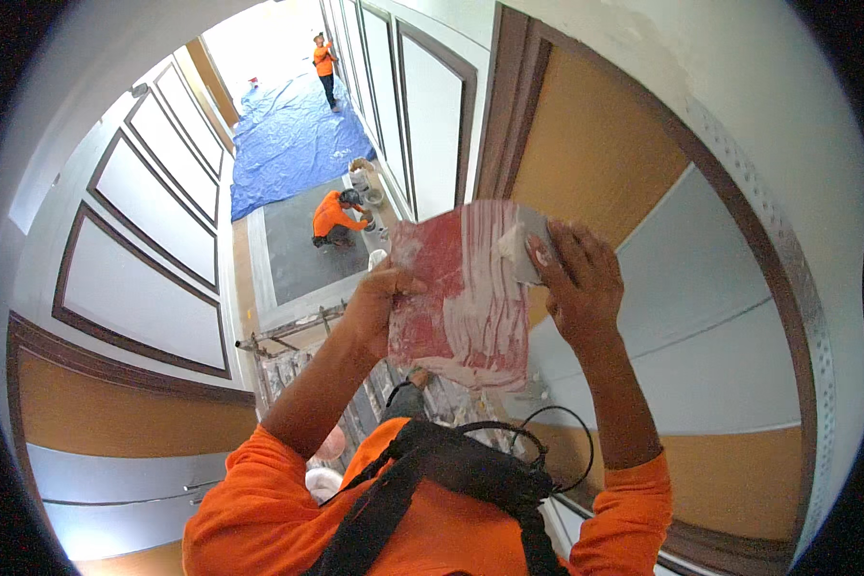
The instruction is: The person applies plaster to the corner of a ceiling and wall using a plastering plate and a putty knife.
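Observation:
A flat red board (pixel 432 317), smeared with whitish filler paste, is held up in front of my chest. My left hand (pixel 384 298) grips its left edge, the thumb lying over the face. In my right hand (pixel 583 278) is a putty knife with a wide grey blade (pixel 536 240). The blade rests at the board's upper right corner, with a lump of pale paste (pixel 515 252) on it. Ridged streaks of paste run down the right half of the board. The knife's handle is mostly hidden by my fingers.
I am on a slatted metal platform (pixel 365 408) above the floor. Below, a person in orange (pixel 334 219) crouches by several buckets (pixel 360 178); another person (pixel 324 67) stands farther off near a blue tarp (pixel 293 134). Panelled walls and a brown door frame (pixel 518 106) flank me.

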Available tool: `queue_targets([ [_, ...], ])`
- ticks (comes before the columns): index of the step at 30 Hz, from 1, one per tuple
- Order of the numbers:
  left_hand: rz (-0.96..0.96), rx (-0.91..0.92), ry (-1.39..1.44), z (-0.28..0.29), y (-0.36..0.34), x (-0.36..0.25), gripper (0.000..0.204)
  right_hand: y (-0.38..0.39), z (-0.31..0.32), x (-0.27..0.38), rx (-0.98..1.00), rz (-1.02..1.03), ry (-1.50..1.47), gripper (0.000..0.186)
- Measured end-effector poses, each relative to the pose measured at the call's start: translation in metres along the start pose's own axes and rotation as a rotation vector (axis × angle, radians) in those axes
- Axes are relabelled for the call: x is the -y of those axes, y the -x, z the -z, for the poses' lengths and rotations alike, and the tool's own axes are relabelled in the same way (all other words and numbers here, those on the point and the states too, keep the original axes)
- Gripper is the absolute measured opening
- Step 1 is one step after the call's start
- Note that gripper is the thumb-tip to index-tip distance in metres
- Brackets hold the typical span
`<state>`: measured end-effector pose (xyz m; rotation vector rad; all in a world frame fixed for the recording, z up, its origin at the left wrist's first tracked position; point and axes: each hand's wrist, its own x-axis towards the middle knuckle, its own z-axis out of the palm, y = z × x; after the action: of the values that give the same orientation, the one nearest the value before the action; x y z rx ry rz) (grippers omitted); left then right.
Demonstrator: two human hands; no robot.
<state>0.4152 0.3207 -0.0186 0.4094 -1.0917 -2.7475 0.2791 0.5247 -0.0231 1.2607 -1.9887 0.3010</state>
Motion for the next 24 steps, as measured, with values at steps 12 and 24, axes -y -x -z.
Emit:
queue_targets([
  [12, -0.515, -0.054, 0.048, 0.024, -0.210, -0.156, 0.033, 0.078, -0.116, -0.025, 0.000, -0.597, -0.223, 0.038],
  [24, -1.440, -0.254, -1.086, -0.100, -0.352, -0.156, 0.061, 0.109, -0.130, -0.021, 0.060, -0.991, -0.248, 0.035],
])
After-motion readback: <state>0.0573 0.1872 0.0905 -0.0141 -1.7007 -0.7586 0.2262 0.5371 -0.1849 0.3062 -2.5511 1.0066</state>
